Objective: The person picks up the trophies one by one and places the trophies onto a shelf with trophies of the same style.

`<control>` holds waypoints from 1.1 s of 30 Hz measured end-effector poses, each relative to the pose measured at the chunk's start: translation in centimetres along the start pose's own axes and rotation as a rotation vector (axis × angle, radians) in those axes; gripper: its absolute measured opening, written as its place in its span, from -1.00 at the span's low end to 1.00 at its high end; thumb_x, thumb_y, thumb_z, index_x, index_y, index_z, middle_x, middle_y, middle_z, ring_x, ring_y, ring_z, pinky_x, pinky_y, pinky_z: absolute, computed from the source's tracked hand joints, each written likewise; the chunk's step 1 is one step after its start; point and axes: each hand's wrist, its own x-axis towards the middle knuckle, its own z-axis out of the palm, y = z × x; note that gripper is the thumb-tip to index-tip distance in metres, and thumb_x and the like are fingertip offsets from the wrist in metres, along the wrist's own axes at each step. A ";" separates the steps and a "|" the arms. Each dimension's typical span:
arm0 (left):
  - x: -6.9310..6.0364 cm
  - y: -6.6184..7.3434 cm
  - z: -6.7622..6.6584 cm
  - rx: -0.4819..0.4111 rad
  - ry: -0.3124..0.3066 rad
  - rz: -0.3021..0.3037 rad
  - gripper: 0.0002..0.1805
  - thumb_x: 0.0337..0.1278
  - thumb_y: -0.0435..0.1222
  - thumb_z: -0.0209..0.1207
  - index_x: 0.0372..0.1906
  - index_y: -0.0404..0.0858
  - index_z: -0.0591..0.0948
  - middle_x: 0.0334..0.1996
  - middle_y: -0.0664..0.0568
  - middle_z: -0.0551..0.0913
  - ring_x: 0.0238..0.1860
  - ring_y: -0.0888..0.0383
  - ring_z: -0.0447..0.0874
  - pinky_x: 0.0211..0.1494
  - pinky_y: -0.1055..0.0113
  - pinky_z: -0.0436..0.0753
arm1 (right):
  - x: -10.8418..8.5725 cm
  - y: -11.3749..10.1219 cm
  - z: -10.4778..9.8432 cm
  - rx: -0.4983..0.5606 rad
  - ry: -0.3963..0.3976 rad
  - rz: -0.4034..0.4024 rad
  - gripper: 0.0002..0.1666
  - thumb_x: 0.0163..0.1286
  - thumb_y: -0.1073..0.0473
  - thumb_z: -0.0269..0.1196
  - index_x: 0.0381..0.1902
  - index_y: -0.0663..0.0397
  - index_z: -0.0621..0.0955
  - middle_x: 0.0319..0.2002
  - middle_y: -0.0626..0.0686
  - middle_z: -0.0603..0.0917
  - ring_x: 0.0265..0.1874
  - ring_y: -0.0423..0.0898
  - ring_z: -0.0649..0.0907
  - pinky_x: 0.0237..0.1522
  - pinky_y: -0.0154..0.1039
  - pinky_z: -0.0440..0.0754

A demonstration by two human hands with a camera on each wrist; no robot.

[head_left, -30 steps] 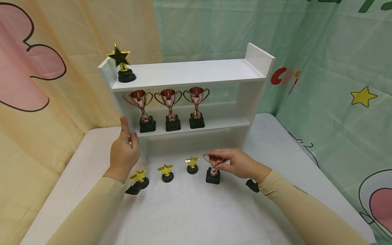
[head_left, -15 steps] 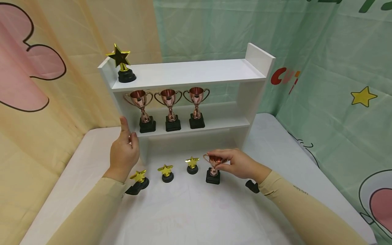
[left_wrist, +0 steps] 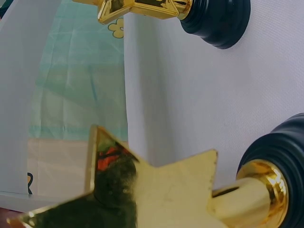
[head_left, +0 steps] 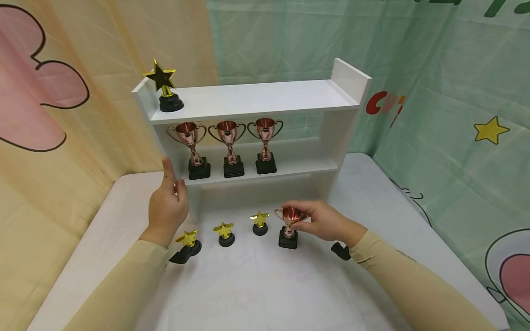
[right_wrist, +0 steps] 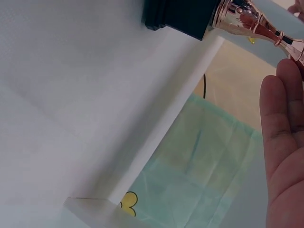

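Observation:
My right hand pinches a small copper-coloured trophy cup by its bowl. Its black square base is upright on the white table, before the shelf's lower opening. In the right wrist view, straight fingers lie along the cup. At the left side panel of the white shelf, my left hand holds on with thumb and index finger pointing up; its other fingers are hidden. Three similar cups stand on the middle shelf. A gold star trophy stands on the top board at the left.
Three small gold star trophies stand in front of the shelf: a left one, a middle one and a right one. A black base shows by my left sleeve, and another dark piece beside my right wrist. Printed curtains surround the table.
Slightly more of the cup's bowl shows between my right fingers now. The cup, my left hand and the other trophies have stayed in place.

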 end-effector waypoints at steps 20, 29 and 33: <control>-0.2 0.2 -0.2 0.001 -0.041 -0.020 -0.10 0.63 -0.28 -0.06 0.70 0.37 -0.28 -0.61 -0.17 0.39 -0.74 0.09 0.13 -0.62 0.26 0.21 | -0.3 -1.8 -4.5 -0.035 0.078 -0.065 -0.39 0.41 0.29 0.42 0.40 0.08 0.59 -0.02 0.00 0.77 -0.11 -0.17 0.70 -0.08 -0.26 0.71; -0.1 0.1 -0.1 0.007 -0.033 -0.021 -0.10 0.63 -0.29 -0.06 0.69 0.38 -0.27 -0.60 -0.17 0.40 -0.74 0.10 0.12 -0.62 0.25 0.20 | -0.1 -3.0 -7.1 -0.050 0.125 -0.117 -0.39 0.42 0.34 0.39 0.41 0.12 0.59 0.16 0.09 0.75 -0.05 -0.17 0.69 -0.05 -0.30 0.71; -0.2 0.1 -0.1 0.008 -0.032 -0.028 -0.10 0.63 -0.29 -0.07 0.69 0.40 -0.28 -0.60 -0.17 0.40 -0.74 0.11 0.11 -0.62 0.25 0.19 | 0.1 -3.4 -8.0 -0.063 0.140 -0.107 -0.41 0.43 0.34 0.38 0.40 0.11 0.60 0.18 0.09 0.75 -0.03 -0.16 0.69 -0.01 -0.32 0.71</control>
